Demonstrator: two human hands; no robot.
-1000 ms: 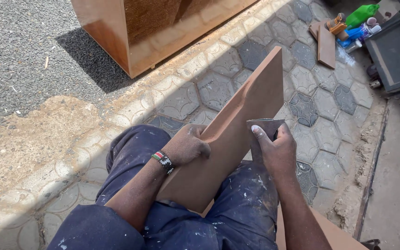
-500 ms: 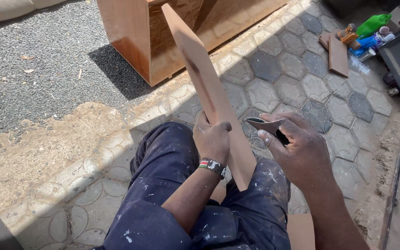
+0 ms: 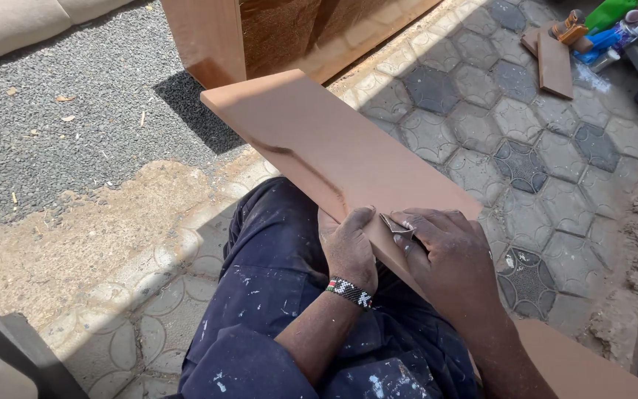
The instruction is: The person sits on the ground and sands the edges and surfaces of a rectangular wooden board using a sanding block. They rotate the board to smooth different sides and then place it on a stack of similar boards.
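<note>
Hands clasp a brown board [image 3: 334, 148]: left hand [image 3: 350, 247] grips its edge, right hand [image 3: 448, 255] presses sandpaper [image 3: 395, 224]; green and blue bottles [image 3: 608, 22] lie far right.

- A green bottle [image 3: 608, 12] lay at the top right corner, on the paving beside a dark case, its top cut off by the frame edge.
- A blue bottle [image 3: 601, 37] lay just below it, touching or nearly so.
- A pale, capped container [image 3: 633, 22], perhaps a spray can, lay beside them; too small to tell.
- No labels, signs or screens showed clearly.
</note>
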